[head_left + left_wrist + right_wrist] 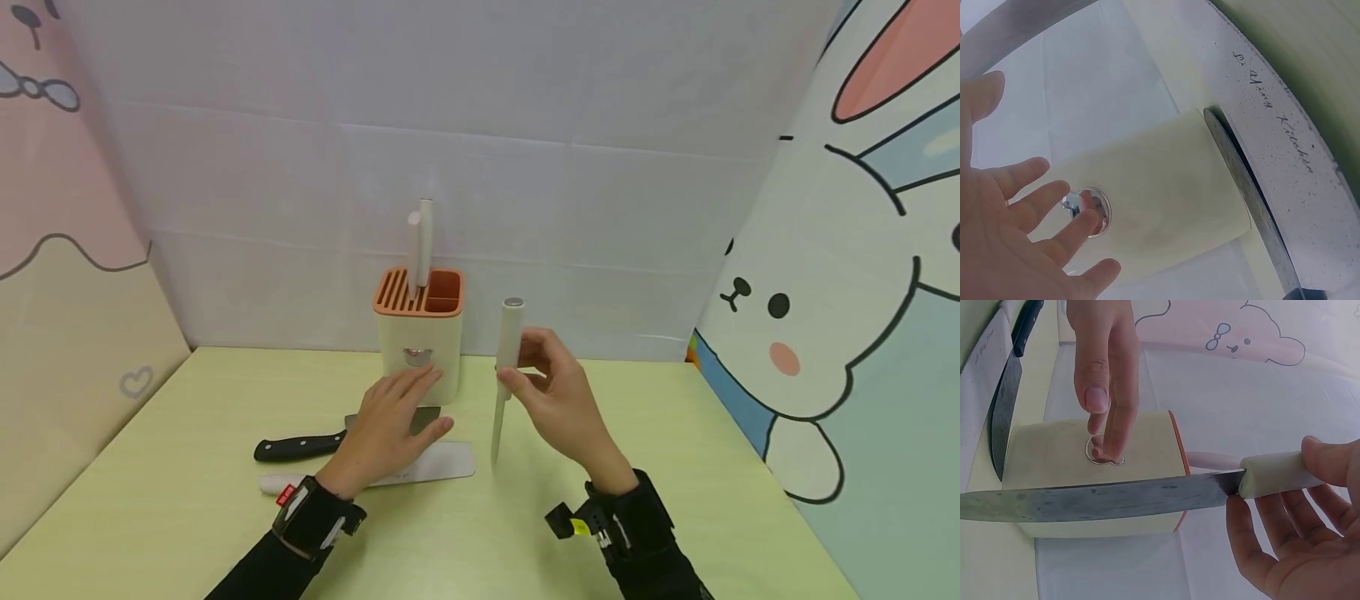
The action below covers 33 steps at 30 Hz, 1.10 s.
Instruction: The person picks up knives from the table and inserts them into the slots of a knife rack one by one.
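Note:
My right hand (pixel 558 404) grips the white handle of a kitchen knife (pixel 511 337), held upright with its blade pointing down. In the right wrist view the blade (pixel 1116 500) stretches across in front of a cream knife block (pixel 397 342) with an orange slotted top. My left hand (pixel 386 433) has its fingers spread, fingertips right at the round shiny emblem (pixel 1100 212) on the block's front. Below that hand lie a black-handled knife (pixel 296 448) and a white-handled knife with a broad blade (pixel 446 462), both partly hidden by it.
Two white handles (pixel 426 242) stick up from the block's slots, left of its square compartments. A pale wall sheet (pixel 300 183) rises behind the yellow-green table (pixel 525 533). Cartoon-printed panels (pixel 795 317) flank both sides.

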Tool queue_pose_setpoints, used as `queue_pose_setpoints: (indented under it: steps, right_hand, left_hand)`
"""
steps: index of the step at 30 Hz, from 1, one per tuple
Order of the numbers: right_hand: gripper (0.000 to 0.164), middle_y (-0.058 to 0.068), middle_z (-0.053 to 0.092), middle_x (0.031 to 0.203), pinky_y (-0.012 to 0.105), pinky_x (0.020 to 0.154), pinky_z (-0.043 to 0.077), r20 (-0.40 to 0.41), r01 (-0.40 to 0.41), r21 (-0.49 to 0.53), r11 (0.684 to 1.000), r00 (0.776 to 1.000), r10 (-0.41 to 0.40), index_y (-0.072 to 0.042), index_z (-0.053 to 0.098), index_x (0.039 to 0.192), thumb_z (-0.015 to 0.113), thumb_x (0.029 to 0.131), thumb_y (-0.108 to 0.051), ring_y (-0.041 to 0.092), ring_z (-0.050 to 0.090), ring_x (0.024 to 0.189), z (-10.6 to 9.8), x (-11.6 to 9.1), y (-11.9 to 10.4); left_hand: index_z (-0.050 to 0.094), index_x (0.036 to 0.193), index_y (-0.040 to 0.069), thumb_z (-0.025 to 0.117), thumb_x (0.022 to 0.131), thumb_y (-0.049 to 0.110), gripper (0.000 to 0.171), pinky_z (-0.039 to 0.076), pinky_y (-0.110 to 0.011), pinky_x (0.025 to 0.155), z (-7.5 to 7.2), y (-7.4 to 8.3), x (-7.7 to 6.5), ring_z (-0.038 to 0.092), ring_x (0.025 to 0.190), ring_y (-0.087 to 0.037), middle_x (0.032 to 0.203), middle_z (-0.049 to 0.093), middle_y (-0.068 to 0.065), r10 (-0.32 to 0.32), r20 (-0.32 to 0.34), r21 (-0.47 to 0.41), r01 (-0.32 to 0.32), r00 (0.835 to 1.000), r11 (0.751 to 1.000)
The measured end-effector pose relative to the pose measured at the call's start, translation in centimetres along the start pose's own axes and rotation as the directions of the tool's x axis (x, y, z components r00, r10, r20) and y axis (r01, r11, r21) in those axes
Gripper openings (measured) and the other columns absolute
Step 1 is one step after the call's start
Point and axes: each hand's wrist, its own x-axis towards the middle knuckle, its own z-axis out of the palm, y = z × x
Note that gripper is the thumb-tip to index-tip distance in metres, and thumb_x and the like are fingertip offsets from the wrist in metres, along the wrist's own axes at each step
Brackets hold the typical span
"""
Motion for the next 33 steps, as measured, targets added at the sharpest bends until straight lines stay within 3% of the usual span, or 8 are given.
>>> queue_pose_setpoints:
  steps: [12,17,23,29,33]
  right_hand:
    - [0.04,0.014,0.066,0.119,0.03,0.085,0.063,0.011,0.009,-0.009,1.0,1.0,-0.009,-0.002,0.056,0.136,0.073,0.1,-0.002,0.027,0.069,0.104,0.3,-0.3,-0.2]
    - [0.04,0.014,0.067,0.12,0.031,0.086,0.063,0.004,0.006,-0.03,1.0,1.0,-0.006,-0.002,0.056,0.135,0.074,0.099,-0.003,0.028,0.07,0.106,0.1,-0.4,-0.2]
    - [0.04,0.013,0.067,0.121,0.031,0.086,0.063,0.013,0.011,-0.022,1.0,1.0,-0.011,-0.003,0.057,0.136,0.074,0.099,-0.003,0.028,0.07,0.106,0.3,-0.3,-0.2]
    - [0.04,0.014,0.067,0.121,0.031,0.085,0.063,0.03,0.013,-0.007,1.0,0.999,-0.013,-0.003,0.057,0.135,0.074,0.1,-0.003,0.028,0.07,0.106,0.6,-0.2,-0.4]
    - [0.04,0.013,0.067,0.121,0.032,0.086,0.063,0.024,0.006,-0.019,1.0,1.0,-0.005,-0.003,0.057,0.136,0.073,0.1,-0.003,0.027,0.07,0.106,0.6,-0.3,-0.4]
  left_hand:
    - [0.052,0.157,0.009,0.071,0.102,0.044,0.068,0.033,-0.071,0.117,-0.2,0.2,0.4,0.046,0.146,-0.042,0.162,0.049,-0.014,-0.015,-0.018,-0.058,0.014,1.0,0.998]
    - [0.051,0.157,0.009,0.071,0.103,0.042,0.066,0.037,-0.07,0.116,-0.4,0.5,0.6,0.045,0.148,-0.041,0.162,0.049,-0.015,-0.031,-0.003,-0.144,0.03,1.0,0.989]
    - [0.043,0.162,0.01,0.067,0.107,0.038,0.066,0.042,-0.064,0.115,-1.1,1.2,0.9,0.048,0.146,-0.037,0.162,0.048,-0.012,-0.05,0.013,-0.332,0.051,0.999,0.942]
    - [0.046,0.159,0.008,0.066,0.107,0.027,0.059,0.05,-0.059,0.11,-2.1,1.5,1.9,0.056,0.139,-0.036,0.157,0.054,-0.012,-0.014,-0.067,-0.458,-0.018,0.998,0.889]
    - [0.048,0.157,0.009,0.067,0.107,0.021,0.055,0.05,-0.055,0.112,-2.9,1.9,2.9,0.057,0.139,-0.034,0.156,0.055,-0.011,-0.009,-0.112,-0.527,-0.052,0.994,0.848]
